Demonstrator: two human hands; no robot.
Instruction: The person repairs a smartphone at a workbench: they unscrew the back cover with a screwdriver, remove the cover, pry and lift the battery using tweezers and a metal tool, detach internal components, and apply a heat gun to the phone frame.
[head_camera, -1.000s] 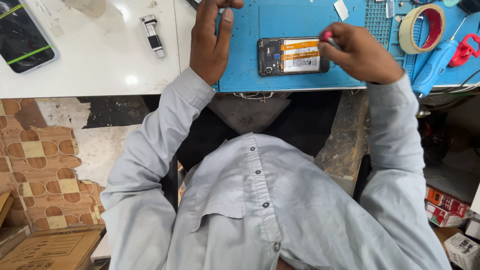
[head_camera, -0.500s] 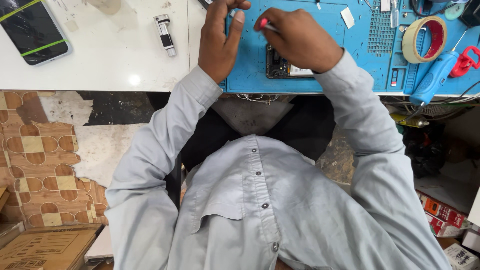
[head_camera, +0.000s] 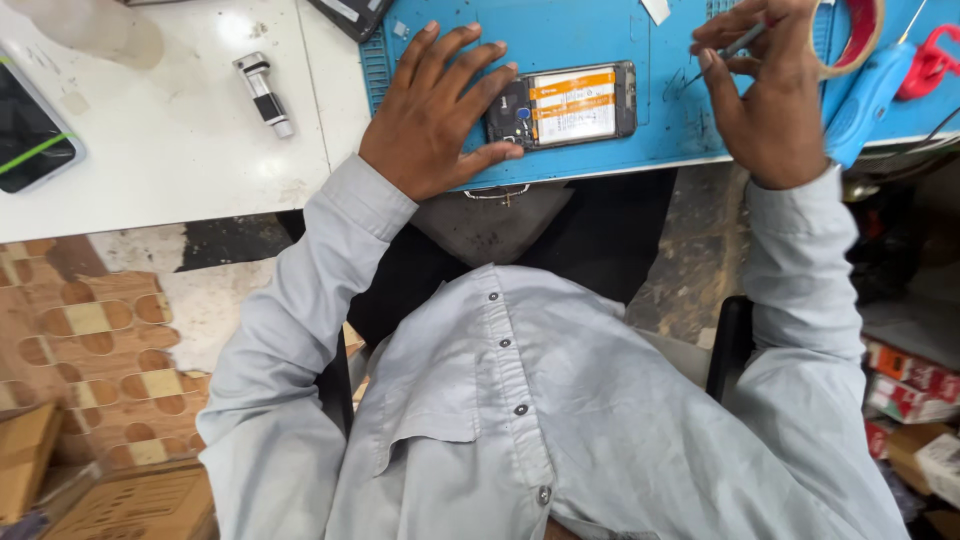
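— What do you see in the middle of the work?

— I see an opened smartphone with its back cover off, showing a white and orange battery (head_camera: 563, 105). It lies flat on the blue rubber repair mat (head_camera: 600, 35), near the mat's front edge.

— And the hands?

— My view shows the left hand (head_camera: 440, 110) at nine o'clock of the phone. Its fingers are spread, and the fingertips rest on the phone's left end, the thumb (head_camera: 490, 153) along the lower corner. The right hand (head_camera: 765, 95) is at three o'clock, apart from the phone. Its fingers are pressed together and pinch a thin metal tool with a dark pointed tip (head_camera: 725, 55); the tip points down to the mat.

— What is around?

— Just behind the right hand, at about two o'clock, there is a roll of tape with a red inside (head_camera: 858, 35), partly hidden. Beside it lies a blue plastic handle tool (head_camera: 865, 95). Far at nine o'clock, on the white table top (head_camera: 170, 150), I see a small silver and black cylinder-shaped device (head_camera: 263, 93), and further, at the edge, a black phone with a green line on its screen (head_camera: 30, 140).
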